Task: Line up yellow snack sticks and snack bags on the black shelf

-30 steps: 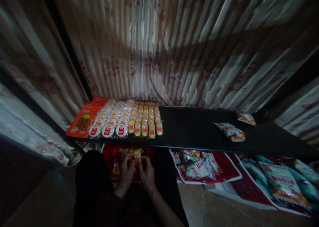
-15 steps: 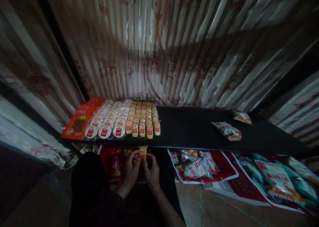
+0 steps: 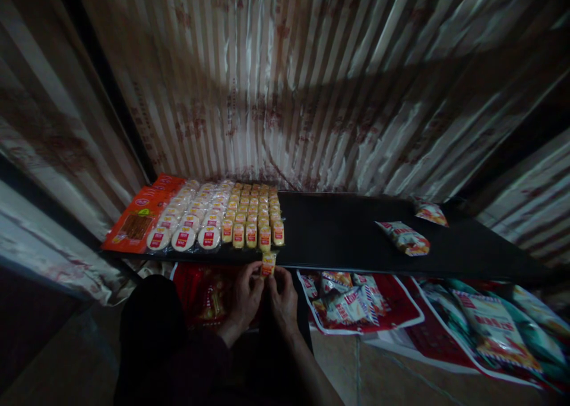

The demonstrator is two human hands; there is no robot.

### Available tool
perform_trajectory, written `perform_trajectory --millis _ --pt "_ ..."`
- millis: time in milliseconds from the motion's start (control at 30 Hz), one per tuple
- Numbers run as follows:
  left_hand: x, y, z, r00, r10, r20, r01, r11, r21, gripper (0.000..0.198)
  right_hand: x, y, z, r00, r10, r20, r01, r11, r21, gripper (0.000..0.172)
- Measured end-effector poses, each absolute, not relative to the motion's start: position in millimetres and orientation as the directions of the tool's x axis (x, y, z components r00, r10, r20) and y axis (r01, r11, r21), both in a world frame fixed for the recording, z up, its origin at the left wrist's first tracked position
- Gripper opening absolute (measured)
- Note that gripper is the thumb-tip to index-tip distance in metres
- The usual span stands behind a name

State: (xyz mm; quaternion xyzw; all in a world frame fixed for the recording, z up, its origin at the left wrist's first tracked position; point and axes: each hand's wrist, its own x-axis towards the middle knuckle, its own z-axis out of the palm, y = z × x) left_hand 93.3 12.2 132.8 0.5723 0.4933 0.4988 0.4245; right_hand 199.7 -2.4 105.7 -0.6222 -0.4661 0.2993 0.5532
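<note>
Between the fingertips of both hands is a small yellow wrapped snack (image 3: 268, 265) with a red and orange label, at the shelf's front edge. My left hand (image 3: 246, 293) pinches its left side and my right hand (image 3: 284, 299) its lower right. Just behind it, rows of matching yellow snack packs (image 3: 252, 235) stand on the black shelf (image 3: 329, 228). To their left lie rows of round white wrapped crackers (image 3: 183, 238) with red labels. Orange flat packets (image 3: 136, 222) line the shelf's left end.
Two snack bags (image 3: 406, 238) lie on the shelf's right part. Below the front edge are open red bags: one (image 3: 189, 281) behind my hands, another (image 3: 407, 311) holding small packets, and one with larger snack bags (image 3: 494, 323) at right. A striped curtain (image 3: 267, 85) hangs behind.
Both hands have moved right and slightly toward the shelf with the yellow snack, which is now nearer the front row. The view has shifted a little.
</note>
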Motion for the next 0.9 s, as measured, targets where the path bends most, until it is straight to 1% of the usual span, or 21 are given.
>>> perform_trajectory --millis 200,267,400,533,733,900 --pt "110.1 21.7 137.6 0.060 0.981 0.186 0.147 -0.193 0.970 0.033 219.1 7.3 106.9 0.389 0.895 0.220 0.289 0.108 -0.951 0.031" --pt "115.3 24.4 141.6 0.069 0.979 0.190 0.148 -0.198 0.969 0.034 225.7 11.4 107.9 0.381 0.897 0.224 0.304 0.107 -0.947 0.033" --pt "124.4 29.9 150.4 0.072 0.975 0.210 0.145 -0.218 0.965 0.034 235.9 19.9 112.6 0.404 0.876 0.264 0.394 0.095 -0.914 0.034" --pt "132.4 36.7 155.6 0.076 0.977 0.200 0.159 -0.210 0.965 0.034 241.2 28.8 117.2 0.418 0.863 0.283 0.411 0.099 -0.906 0.035" --pt "143.2 53.0 150.2 0.060 0.968 0.243 0.207 -0.251 0.946 0.038 246.8 42.8 119.9 0.425 0.856 0.295 0.454 0.081 -0.887 0.036" --pt "147.2 66.5 137.7 0.053 0.947 0.317 0.297 -0.318 0.900 0.043 250.9 54.7 117.6 0.439 0.844 0.309 0.470 0.078 -0.879 0.037"
